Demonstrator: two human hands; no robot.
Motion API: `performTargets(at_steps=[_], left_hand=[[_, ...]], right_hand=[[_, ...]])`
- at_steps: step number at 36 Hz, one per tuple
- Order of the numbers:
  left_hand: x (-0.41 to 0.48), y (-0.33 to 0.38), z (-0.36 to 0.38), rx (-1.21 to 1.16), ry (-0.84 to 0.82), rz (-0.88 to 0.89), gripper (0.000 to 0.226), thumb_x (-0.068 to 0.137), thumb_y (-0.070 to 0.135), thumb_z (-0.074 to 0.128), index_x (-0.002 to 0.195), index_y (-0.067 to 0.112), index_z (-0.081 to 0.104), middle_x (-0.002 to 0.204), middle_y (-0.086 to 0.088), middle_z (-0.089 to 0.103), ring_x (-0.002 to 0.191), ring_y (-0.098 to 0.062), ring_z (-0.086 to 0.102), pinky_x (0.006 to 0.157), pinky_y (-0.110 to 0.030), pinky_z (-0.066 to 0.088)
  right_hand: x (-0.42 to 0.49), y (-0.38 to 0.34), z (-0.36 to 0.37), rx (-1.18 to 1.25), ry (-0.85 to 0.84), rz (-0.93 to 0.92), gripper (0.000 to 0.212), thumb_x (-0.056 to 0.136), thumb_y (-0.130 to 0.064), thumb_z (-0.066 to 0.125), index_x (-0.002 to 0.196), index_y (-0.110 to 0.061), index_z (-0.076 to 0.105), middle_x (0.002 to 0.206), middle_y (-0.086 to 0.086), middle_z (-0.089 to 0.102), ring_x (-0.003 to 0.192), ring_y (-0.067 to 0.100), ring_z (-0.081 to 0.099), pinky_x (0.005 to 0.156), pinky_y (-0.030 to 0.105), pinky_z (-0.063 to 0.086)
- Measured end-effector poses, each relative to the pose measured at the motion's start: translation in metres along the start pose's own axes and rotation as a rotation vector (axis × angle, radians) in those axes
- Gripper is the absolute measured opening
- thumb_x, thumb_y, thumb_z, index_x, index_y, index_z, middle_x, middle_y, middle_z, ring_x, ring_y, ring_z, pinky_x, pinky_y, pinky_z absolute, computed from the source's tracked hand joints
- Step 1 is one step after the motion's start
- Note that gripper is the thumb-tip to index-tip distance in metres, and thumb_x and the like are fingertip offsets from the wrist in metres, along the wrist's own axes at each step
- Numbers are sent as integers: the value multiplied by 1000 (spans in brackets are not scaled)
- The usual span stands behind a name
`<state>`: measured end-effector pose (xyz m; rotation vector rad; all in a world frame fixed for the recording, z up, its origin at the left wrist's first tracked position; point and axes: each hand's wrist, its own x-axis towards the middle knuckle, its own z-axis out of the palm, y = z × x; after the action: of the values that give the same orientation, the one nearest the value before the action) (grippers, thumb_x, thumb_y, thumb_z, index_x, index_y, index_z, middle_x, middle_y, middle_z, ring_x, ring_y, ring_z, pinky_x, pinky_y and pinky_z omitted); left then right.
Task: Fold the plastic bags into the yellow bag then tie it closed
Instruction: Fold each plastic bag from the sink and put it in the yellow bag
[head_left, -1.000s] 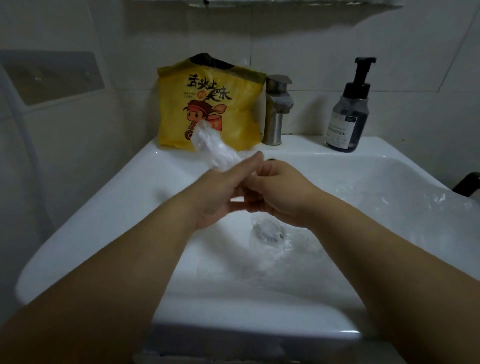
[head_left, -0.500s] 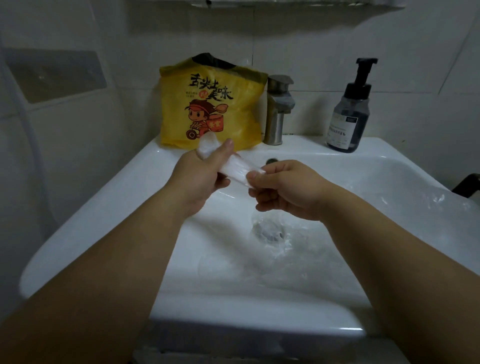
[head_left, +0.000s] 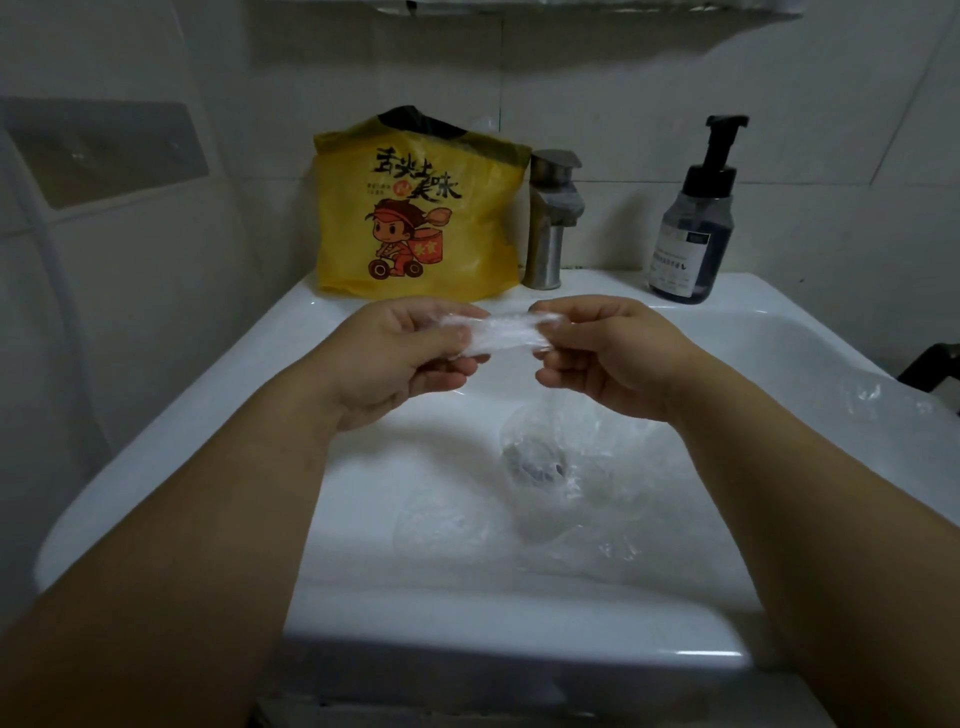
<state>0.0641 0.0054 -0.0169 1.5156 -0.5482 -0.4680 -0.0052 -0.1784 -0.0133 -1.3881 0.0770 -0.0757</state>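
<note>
Folding step: left hand & right hand each pinch an end of a clear bag, stretched as a strip over the sink. Yellow bag stands at 12 o'clock. Next, prob.: fold it smaller, reach fwd, tuck in. Loose bags wait at 5 o'clock.

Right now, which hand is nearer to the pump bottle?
Right. The right hand sits in front of the pump bottle and a little left of it; the left hand is farther left, in front of the yellow bag.
</note>
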Motion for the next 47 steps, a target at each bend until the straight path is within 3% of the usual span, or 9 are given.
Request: performTargets(at_steps=[13, 18, 22, 27, 31, 35, 37, 41, 47], left_hand=[[-2, 3, 2, -88, 45, 49, 28, 89, -10, 52, 79, 7, 72, 60, -5, 68, 57, -8, 66, 55, -14, 54], [-2, 5, 2, -142, 42, 56, 17, 76, 9, 66, 61, 9, 75, 63, -4, 66, 58, -9, 64, 52, -16, 54], [1, -1, 3, -10, 108, 85, 7, 75, 15, 71, 76, 8, 70, 64, 3, 68, 60, -5, 64, 57, -13, 53], [4, -5, 3, 36, 165, 133, 20, 80, 1, 70, 91, 19, 70, 101, -2, 65, 77, -5, 66, 65, -14, 53], [6, -3, 4, -62, 132, 130, 29, 81, -3, 67, 102, 17, 65, 102, -6, 64, 79, -6, 64, 63, -13, 53], [6, 1, 7, -248, 131, 134, 22, 86, -4, 61, 100, 12, 62, 91, -2, 64, 73, -4, 64, 64, -14, 53], [7, 1, 7, -351, 99, 131, 20, 84, 7, 67, 101, 14, 60, 90, -1, 65, 84, -8, 63, 71, -19, 53], [9, -10, 12, -155, -91, 8, 72, 50, 61, 85, 106, 20, 66, 113, -1, 69, 109, -17, 63, 88, -35, 52], [9, -16, 35, 23, -42, -21, 41, 92, 53, 46, 102, 20, 68, 89, 3, 74, 86, -10, 70, 76, -27, 55]], right_hand=[[-4, -5, 3, 45, -34, -81, 19, 86, 15, 47, 85, 7, 63, 54, 10, 60, 50, 15, 60, 62, 30, 60], [-5, -5, 3, 12, -81, -74, 14, 86, -9, 58, 81, 3, 61, 51, 2, 55, 48, 9, 56, 67, 28, 60], [-3, -2, 4, -76, -17, -93, 7, 83, 0, 62, 79, -2, 68, 69, 7, 69, 63, 14, 66, 65, 26, 59], [0, 0, 3, -111, 34, -73, 16, 81, 6, 64, 91, -5, 62, 91, 14, 61, 72, 18, 66, 65, 27, 59], [0, 2, 4, -214, -1, -35, 21, 86, 0, 62, 107, 0, 63, 84, 13, 57, 63, 14, 58, 61, 22, 56], [-2, 3, 9, -430, 14, -97, 13, 91, -14, 59, 92, -4, 67, 74, 7, 54, 59, 10, 53, 62, 22, 55], [-2, 3, 15, -431, 30, -160, 13, 93, -15, 58, 88, -6, 66, 73, 6, 53, 62, 12, 52, 65, 24, 57], [-4, 9, 29, -376, -23, -223, 15, 95, -11, 54, 84, -10, 66, 67, 0, 60, 62, 10, 57, 63, 24, 54], [-2, 19, 39, -420, -37, -228, 16, 95, -5, 53, 92, -4, 69, 79, 5, 70, 72, 13, 68, 63, 23, 54]])
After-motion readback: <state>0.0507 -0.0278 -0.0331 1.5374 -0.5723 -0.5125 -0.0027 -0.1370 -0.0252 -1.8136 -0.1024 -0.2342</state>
